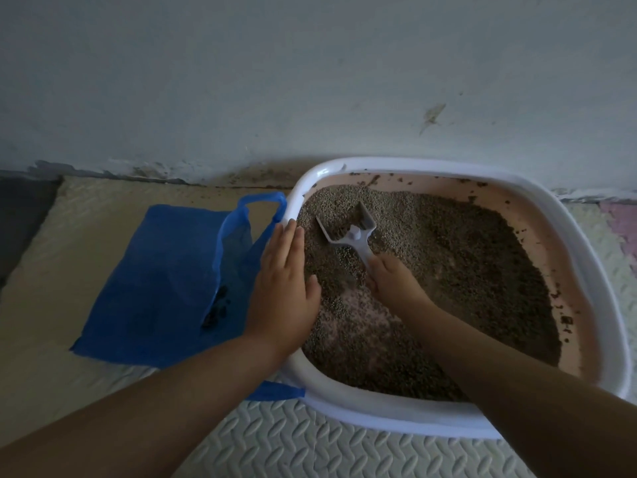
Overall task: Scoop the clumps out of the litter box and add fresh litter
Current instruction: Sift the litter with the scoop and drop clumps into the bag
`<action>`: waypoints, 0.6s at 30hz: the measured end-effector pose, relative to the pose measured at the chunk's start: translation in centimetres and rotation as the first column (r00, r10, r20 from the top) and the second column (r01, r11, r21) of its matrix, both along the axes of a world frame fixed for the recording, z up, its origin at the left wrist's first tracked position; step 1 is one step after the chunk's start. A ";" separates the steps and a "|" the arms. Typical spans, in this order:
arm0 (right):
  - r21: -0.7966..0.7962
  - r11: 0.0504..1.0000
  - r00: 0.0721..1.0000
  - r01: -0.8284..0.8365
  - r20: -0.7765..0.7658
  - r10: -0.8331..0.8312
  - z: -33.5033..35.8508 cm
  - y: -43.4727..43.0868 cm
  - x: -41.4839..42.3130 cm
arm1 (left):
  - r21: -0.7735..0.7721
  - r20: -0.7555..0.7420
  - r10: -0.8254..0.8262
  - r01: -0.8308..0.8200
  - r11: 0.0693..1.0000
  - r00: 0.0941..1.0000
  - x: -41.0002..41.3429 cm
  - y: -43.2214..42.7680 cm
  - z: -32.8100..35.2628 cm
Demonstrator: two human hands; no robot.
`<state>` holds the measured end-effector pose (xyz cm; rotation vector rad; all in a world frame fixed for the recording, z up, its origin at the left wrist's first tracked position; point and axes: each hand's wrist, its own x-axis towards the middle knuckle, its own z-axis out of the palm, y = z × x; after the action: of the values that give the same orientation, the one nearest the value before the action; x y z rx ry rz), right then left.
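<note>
A white-rimmed litter box (586,257) with a pink inside stands on the floor mat against the wall. Grey-brown litter (458,270) fills it, thin near the front left where the pink bottom shows. My right hand (393,277) grips the handle of a white plastic scoop (348,225), whose head lies in the litter at the box's far left. My left hand (282,288) rests flat with straight fingers on the box's left rim. A blue plastic bag (155,281) lies open just left of the box, with dark clumps (217,305) inside.
Cream textured foam mats (310,443) cover the floor. A pale wall (310,81) rises right behind the box, with dirt along its base. A dark mat (20,215) lies at the far left. One bag handle pokes out under the box's front left corner.
</note>
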<state>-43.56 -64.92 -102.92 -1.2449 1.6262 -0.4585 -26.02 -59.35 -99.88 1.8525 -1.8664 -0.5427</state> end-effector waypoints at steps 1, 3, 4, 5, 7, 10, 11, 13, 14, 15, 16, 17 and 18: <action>-0.014 1.000 1.000 0.008 0.021 -0.008 0.0 0.4 -0.5 | -0.001 -0.002 0.000 0.000 1.000 1.000 0.0 0.0 0.0; -0.023 0.999 0.992 0.041 0.118 -0.038 0.6 1.2 -1.3 | 0.003 0.002 -0.001 0.001 1.000 1.000 0.0 0.0 0.1; -0.020 0.998 0.984 0.053 0.172 -0.048 1.0 1.5 -1.7 | 0.004 0.003 0.001 -0.001 1.000 1.000 0.0 0.1 0.1; -0.026 0.999 0.979 0.048 0.200 -0.042 1.4 2.0 -2.3 | 0.005 0.004 0.004 -0.004 1.000 1.000 0.0 0.1 0.2; -0.056 0.998 0.988 0.008 0.152 0.001 2.3 3.1 -3.8 | 0.003 0.009 0.005 -0.005 1.000 1.000 0.1 0.0 0.2; -0.082 0.996 0.994 -0.036 0.104 0.045 3.5 5.5 -6.1 | 0.000 0.027 0.000 0.000 1.000 1.000 0.1 0.0 0.1; -0.082 0.996 0.992 -0.044 0.118 0.054 3.8 6.3 -6.8 | 0.002 0.032 -0.002 0.002 1.000 0.999 0.1 0.0 0.2; -0.083 0.996 0.990 -0.043 0.132 0.054 4.8 7.5 -7.7 | 0.005 0.041 -0.008 0.007 1.000 0.999 0.1 0.0 0.2; -0.080 0.997 0.988 -0.022 0.153 0.034 5.1 8.0 -8.0 | 0.006 0.043 -0.009 0.009 1.000 0.999 0.1 0.0 0.2; -0.074 0.997 0.983 0.011 0.185 0.003 5.4 8.3 -8.3 | 0.007 0.043 -0.009 0.008 1.000 0.999 0.1 0.0 0.2; -0.073 0.997 0.978 0.040 0.206 -0.024 5.7 8.6 -8.4 | 0.007 0.044 -0.007 0.006 1.000 0.999 0.1 -0.1 0.3; -0.071 0.996 0.976 0.057 0.215 -0.041 5.8 8.8 -8.5 | 0.005 0.046 -0.006 0.006 1.000 0.999 0.1 -0.1 0.3; -0.065 0.996 0.976 0.060 0.213 -0.045 5.9 9.0 -8.6 | 0.003 0.050 -0.008 0.008 1.000 0.999 0.1 -0.1 0.3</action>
<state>-52.17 -55.96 -97.00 -1.1647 1.4748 -0.6641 -25.87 -59.42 -99.60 1.8770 -1.9068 -0.5063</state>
